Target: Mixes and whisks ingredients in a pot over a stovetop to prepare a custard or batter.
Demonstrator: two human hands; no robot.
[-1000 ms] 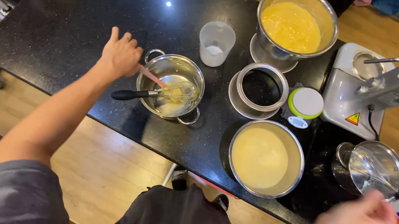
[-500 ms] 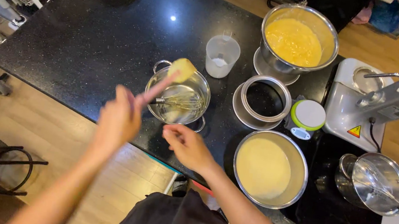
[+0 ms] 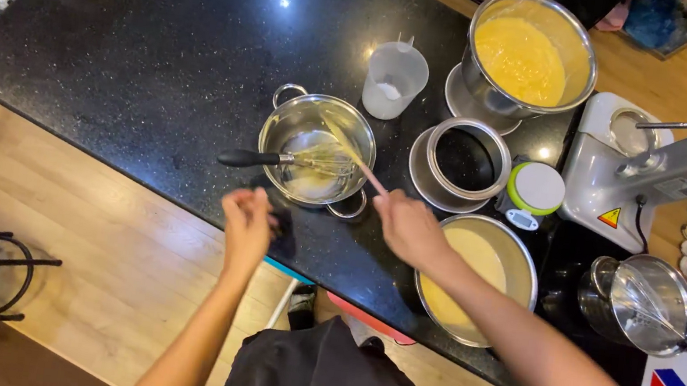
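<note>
The right hand (image 3: 408, 226) is closed around the handle of a spatula (image 3: 347, 151), whose blade reaches into the small pot (image 3: 316, 150) standing near the front edge of the black counter (image 3: 140, 60). A whisk (image 3: 286, 160) lies in the same pot, its black handle sticking out over the rim toward the left. The left hand (image 3: 248, 223) hovers at the counter's front edge, just in front of the pot, fingers loosely bunched; whether it pinches anything cannot be told.

To the left of the pot the counter runs bare all the way to its left corner, so there is wide room on that side. The right side is crowded: a clear plastic cup (image 3: 394, 78) behind the pot, an empty round tin (image 3: 461, 157) just beside it, a big bowl of yellow batter (image 3: 527, 58) toward the back edge, and a pan of pale batter (image 3: 474, 277) at the front edge, partly under the right forearm. A small green-rimmed scale (image 3: 531, 191) sits between the tin and a white mixer (image 3: 648, 162) at the right end.
</note>
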